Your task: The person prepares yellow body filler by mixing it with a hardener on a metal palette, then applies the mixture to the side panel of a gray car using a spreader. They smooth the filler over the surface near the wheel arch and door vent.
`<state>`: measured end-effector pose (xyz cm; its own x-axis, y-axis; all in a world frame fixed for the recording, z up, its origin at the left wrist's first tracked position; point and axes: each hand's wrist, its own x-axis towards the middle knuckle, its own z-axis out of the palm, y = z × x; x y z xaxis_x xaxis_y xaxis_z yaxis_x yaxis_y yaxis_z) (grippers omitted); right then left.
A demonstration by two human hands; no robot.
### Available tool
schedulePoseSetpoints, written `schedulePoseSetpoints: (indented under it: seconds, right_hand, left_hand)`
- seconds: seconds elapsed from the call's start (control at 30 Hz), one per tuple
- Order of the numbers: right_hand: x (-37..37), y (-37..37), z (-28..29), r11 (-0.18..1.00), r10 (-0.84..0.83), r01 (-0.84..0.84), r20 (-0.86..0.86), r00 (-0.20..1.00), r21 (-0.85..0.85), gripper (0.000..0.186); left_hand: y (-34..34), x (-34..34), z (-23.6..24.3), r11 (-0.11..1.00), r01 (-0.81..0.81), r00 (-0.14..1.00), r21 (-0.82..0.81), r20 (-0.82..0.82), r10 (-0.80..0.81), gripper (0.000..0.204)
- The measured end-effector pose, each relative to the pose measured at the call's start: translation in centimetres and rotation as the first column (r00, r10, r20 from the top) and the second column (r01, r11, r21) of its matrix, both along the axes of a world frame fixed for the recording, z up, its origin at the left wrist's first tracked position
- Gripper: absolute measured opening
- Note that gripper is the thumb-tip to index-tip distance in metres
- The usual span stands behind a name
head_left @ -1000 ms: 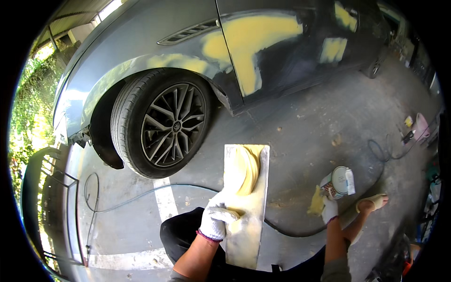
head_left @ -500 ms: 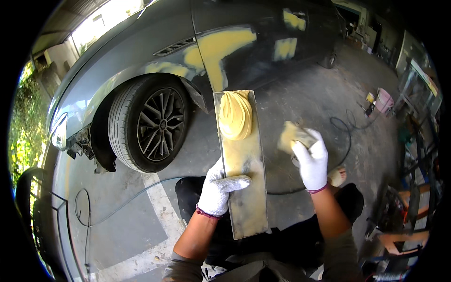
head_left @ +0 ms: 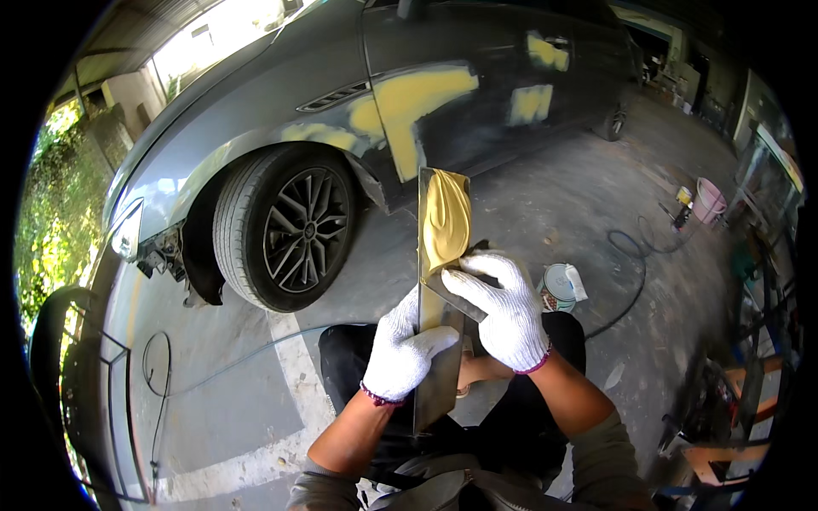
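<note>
Grasping the board (head_left: pixel 437 383) from its left edge, thumb across its face, the gloved left hand (head_left: pixel 400 351) keeps it upright above the knees, in front of the car (head_left: pixel 503 145). Half a second ago the board showed its broad face; now it is turned and looks narrower.

Pinched between thumb and fingers of the gloved right hand (head_left: pixel 511 317) is a flat spreader (head_left: pixel 461 301). That hand was off to the right, clear of the board; now it has come across, with the spreader against the board just below the yellow putty (head_left: pixel 447 213). The putty, a rounded lump before, now looks longer and slimmer. The tin (head_left: pixel 558 289), mostly hidden behind the right hand then, shows plainly on the floor (head_left: pixel 520 230).
</note>
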<state>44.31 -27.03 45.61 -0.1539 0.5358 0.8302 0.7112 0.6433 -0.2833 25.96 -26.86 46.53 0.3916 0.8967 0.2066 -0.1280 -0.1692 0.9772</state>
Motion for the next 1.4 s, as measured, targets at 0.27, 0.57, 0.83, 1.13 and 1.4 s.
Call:
schedulePoseSetpoints:
  seconds: [0.27,0.57,0.83,1.13,1.4]
  right_hand:
    - [-2.4,8.7,-4.5,0.603,0.167,-0.585,-0.631,0.758,-0.543,0.035]
    - [-5.5,40.5,-10.4,0.608,-0.223,-0.781,-0.975,0.006,-0.144,0.042]
    - [-10.3,55.4,-4.6,0.998,-0.067,0.059,-0.753,0.654,-0.037,0.035]
    - [-15.5,60.0,-2.4,0.953,-0.141,0.286,-0.699,0.701,0.095,0.041]
    - [-17.9,56.1,-3.8,0.979,-0.191,0.183,-0.690,0.698,-0.085,0.043]
  left_hand:
    - [6.9,-5.1,1.7,0.963,-0.264,0.963,-0.044,-0.057,0.262,0.062]
    - [18.5,-12.6,-6.3,0.730,-0.462,0.751,-0.504,0.215,0.624,0.060]
    - [32.7,-13.7,-14.2,0.717,-0.412,0.758,-0.562,0.225,0.612,0.068]
    - [40.0,-15.2,-12.5,0.793,-0.402,0.808,-0.457,0.229,0.542,0.078]
    - [41.0,-18.7,-9.8,0.927,-0.328,0.864,-0.183,0.340,0.372,0.087]
